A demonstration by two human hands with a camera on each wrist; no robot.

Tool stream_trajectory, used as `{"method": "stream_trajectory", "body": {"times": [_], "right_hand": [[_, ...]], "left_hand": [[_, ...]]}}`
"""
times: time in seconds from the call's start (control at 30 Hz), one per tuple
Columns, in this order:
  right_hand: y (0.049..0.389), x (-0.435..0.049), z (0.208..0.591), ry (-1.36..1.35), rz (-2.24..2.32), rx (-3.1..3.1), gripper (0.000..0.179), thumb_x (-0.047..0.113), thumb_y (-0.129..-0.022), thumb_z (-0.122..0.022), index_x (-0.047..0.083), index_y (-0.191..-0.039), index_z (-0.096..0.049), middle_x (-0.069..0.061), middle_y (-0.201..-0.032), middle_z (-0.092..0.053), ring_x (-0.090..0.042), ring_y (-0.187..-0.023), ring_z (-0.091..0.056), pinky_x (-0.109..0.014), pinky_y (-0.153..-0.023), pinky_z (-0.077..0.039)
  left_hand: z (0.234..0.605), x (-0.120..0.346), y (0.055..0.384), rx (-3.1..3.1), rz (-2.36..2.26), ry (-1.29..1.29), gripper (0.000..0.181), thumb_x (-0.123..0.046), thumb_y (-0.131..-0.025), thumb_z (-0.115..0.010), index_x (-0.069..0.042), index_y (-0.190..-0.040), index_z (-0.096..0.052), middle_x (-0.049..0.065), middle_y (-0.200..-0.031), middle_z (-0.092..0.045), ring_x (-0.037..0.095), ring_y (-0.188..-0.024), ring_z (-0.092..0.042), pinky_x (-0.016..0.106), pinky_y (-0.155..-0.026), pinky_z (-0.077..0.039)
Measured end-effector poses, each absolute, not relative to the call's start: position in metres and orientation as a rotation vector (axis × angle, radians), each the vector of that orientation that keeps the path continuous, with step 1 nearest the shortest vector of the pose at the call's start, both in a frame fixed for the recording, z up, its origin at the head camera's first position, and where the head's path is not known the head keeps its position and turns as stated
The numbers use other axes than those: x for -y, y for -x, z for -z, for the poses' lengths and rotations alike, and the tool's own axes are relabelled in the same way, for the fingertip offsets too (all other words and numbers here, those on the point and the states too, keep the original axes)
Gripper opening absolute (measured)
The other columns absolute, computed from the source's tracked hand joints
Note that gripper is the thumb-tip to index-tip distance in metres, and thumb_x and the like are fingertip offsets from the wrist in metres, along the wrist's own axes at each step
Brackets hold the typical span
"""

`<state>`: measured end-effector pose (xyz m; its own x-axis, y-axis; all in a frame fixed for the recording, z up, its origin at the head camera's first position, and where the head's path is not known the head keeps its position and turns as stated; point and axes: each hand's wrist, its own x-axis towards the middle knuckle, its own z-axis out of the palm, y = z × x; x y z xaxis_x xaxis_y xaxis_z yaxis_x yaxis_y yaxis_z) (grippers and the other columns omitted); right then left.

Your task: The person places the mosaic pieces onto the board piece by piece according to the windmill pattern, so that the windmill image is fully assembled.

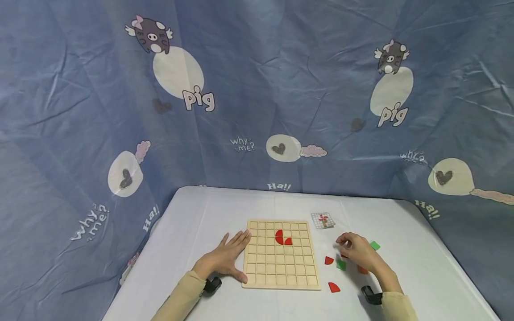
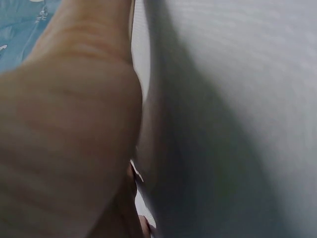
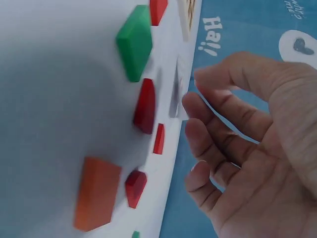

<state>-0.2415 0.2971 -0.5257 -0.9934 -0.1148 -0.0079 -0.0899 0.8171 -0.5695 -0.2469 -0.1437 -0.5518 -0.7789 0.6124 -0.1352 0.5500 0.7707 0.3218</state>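
Note:
My left hand (image 1: 226, 257) rests with spread fingers against the left edge of the wooden grid board (image 1: 281, 287). Its wrist view holds mostly blurred skin (image 2: 69, 144) and shadow. Three red quarter-circle pieces (image 1: 279, 240) lie in the board's cells, right of centre and toward the top. My right hand (image 1: 358, 252) hovers over loose pieces to the right of the board. In the right wrist view its fingers bend loosely, thumb close to the index finger, with nothing visible between them. Near it are a green block (image 3: 134, 44), a red piece (image 3: 145, 106) and an orange block (image 3: 97, 193).
A small pattern card (image 1: 323, 220) with a printed red and green figure lies beyond the board's right side. Red pieces (image 1: 334, 287) lie along the board's right edge. A green piece (image 1: 375, 245) sits past the right hand. A blue curtain (image 1: 257, 111) hangs behind the white table (image 1: 217, 209).

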Motion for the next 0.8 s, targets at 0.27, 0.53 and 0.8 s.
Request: {"method": "stream_trajectory", "body": {"times": [0.27, 0.53, 0.8], "right_hand": [[0.238, -0.293, 0.537, 0.263, 0.925, -2.894, 0.016, 0.015, -0.081, -0.076, 0.010, -0.093, -0.067, 0.004, -0.079, -0.060, -0.009, -0.071, -0.050, -0.021, -0.058, -0.043], [0.234, -0.286, 0.540, 0.361, 0.944, -2.834, 0.027, 0.032, -0.077, -0.080, 0.014, -0.091, -0.065, 0.006, -0.079, -0.058, -0.006, -0.071, -0.050, -0.020, -0.060, -0.043], [0.234, -0.276, 0.539, 0.374, 0.891, -2.838, 0.023, 0.021, -0.075, -0.082, 0.015, -0.089, -0.065, 0.006, -0.078, -0.057, -0.006, -0.069, -0.049, -0.020, -0.058, -0.042]], "left_hand": [[0.550, 0.145, 0.246, -2.730, -0.406, -0.925, 0.133, -0.072, -0.059, -0.073, -0.005, -0.155, -0.010, 0.013, -0.163, -0.006, 0.033, -0.150, -0.007, 0.062, -0.119, -0.004], [0.550, 0.144, 0.245, -2.723, -0.413, -0.917, 0.133, -0.072, -0.059, -0.074, -0.006, -0.155, -0.010, 0.013, -0.163, -0.007, 0.034, -0.150, -0.008, 0.063, -0.118, -0.004], [0.549, 0.145, 0.245, -2.728, -0.399, -0.930, 0.133, -0.072, -0.059, -0.073, -0.006, -0.155, -0.009, 0.013, -0.163, -0.006, 0.034, -0.150, -0.007, 0.063, -0.118, -0.004]]}}
